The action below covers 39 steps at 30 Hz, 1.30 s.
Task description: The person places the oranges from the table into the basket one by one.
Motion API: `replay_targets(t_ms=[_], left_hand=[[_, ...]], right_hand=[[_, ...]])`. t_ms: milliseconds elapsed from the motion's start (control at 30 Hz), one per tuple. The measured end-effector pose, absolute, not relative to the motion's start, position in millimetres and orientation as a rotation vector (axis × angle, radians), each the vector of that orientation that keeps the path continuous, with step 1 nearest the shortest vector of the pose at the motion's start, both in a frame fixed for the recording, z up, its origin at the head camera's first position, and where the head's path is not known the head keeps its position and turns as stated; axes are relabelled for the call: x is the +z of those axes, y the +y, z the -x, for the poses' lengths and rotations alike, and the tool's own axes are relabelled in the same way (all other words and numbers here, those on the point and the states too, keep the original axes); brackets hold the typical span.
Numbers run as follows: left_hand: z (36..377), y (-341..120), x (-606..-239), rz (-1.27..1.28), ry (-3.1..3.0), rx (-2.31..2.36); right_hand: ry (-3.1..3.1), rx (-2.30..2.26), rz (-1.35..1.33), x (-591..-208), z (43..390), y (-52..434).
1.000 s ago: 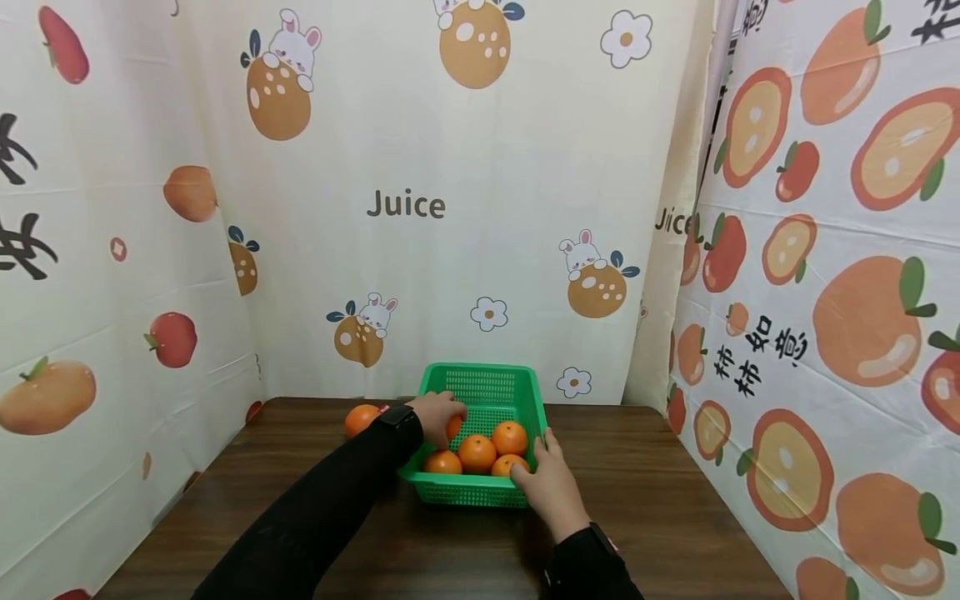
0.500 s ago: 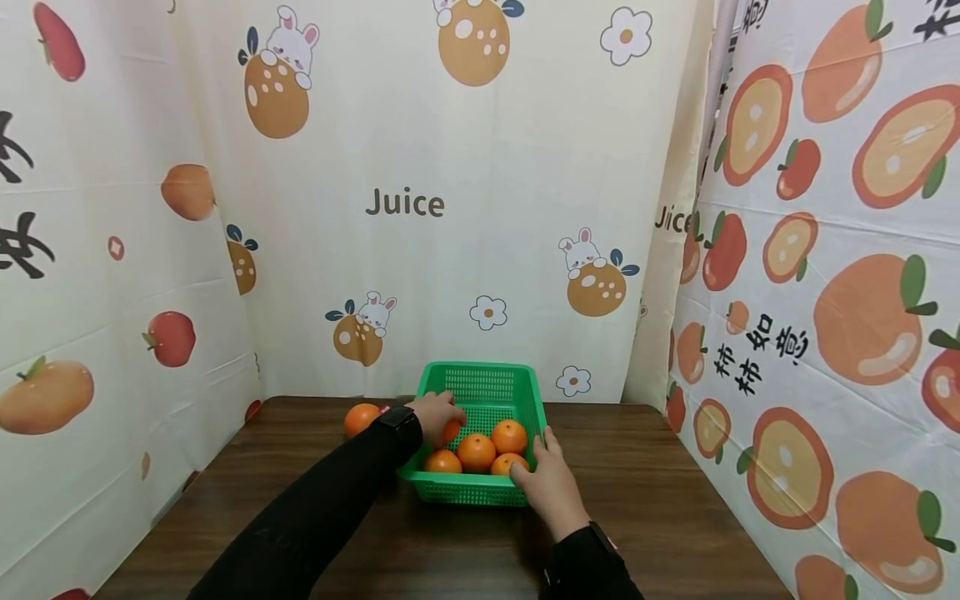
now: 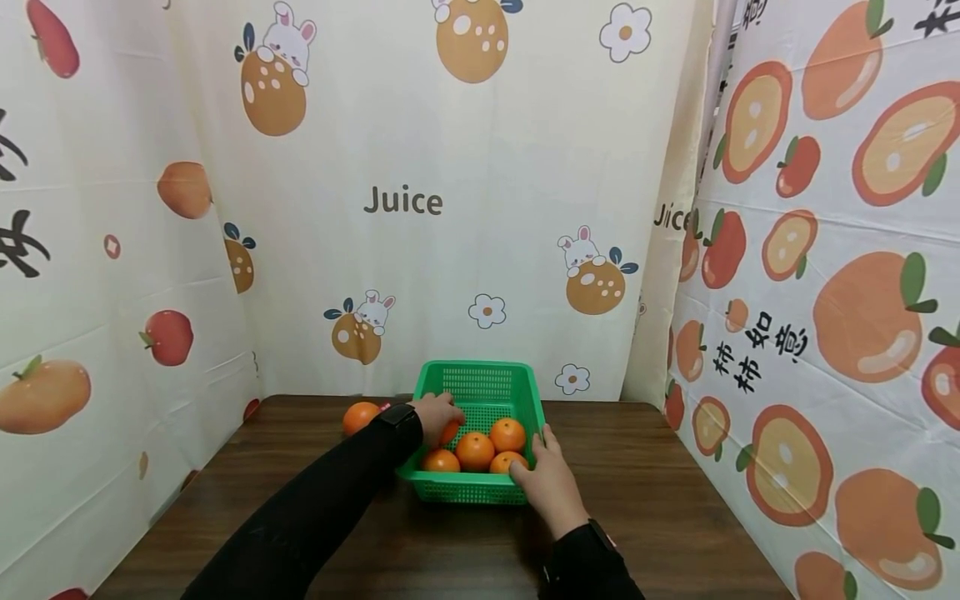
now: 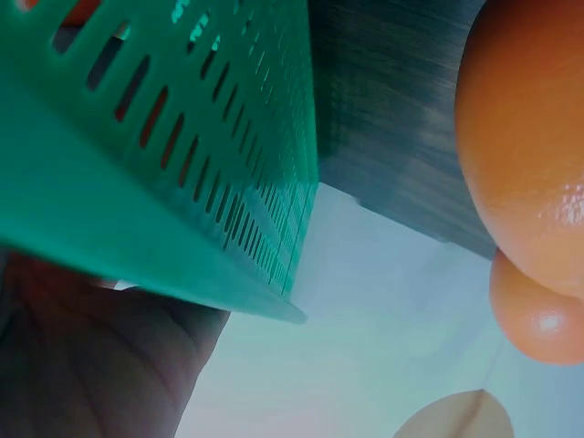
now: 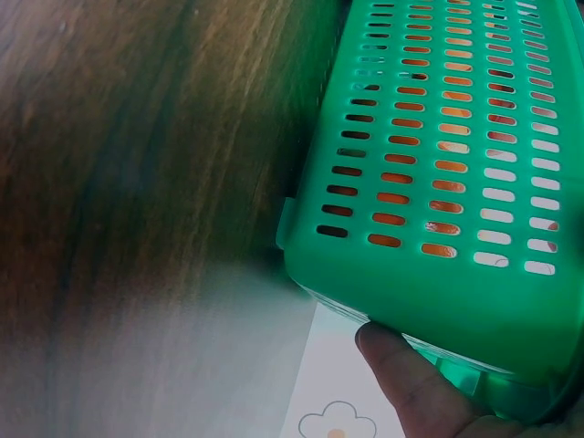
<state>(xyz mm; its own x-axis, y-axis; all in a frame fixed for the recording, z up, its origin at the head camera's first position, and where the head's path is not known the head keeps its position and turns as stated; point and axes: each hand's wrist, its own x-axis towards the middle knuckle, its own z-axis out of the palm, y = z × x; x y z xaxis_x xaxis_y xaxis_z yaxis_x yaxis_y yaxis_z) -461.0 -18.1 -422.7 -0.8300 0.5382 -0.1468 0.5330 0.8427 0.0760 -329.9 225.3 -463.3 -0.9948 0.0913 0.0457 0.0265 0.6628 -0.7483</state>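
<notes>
A green plastic basket (image 3: pixel 480 492) with slotted walls stands on the dark wooden table. Several oranges (image 3: pixel 475 452) lie in its near half. My left hand (image 3: pixel 437 417) reaches over the basket's left wall, its fingers curled over an orange (image 3: pixel 449 432) inside. In the left wrist view the slotted basket wall (image 4: pixel 182 155) covers much of that hand, and the palm (image 4: pixel 100 356) shows below the rim. My right hand (image 3: pixel 551 486) grips the basket's near right corner. One finger (image 5: pixel 411 379) shows against the basket's edge in the right wrist view.
Left of the basket, an orange (image 3: pixel 361 416) sits on the table (image 3: pixel 637 500), partly behind my left wrist. Two oranges show outside the wall in the left wrist view, a near one (image 4: pixel 529 137) and another (image 4: pixel 538 315). Fruit-printed curtains (image 3: pixel 465 250) enclose the back and sides.
Both hands, the basket and the oranges keep their places relative to each other. The whole head view has shifted very slightly.
</notes>
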Motion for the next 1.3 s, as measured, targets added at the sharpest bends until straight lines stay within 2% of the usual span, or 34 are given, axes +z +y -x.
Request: replay_targets(t_ms=[1167, 1300], left_hand=[[468.6, -19.2, -428.4, -1.083, 2.795, -0.105], [465.5, -20.9, -428.8, -1.047, 2.810, -0.103]], right_hand=[[-2.774, 1.242, 0.069, -461.4, 330.1, 223.6], [-2.772, 1.223, 0.060, -463.7, 330.4, 223.5]])
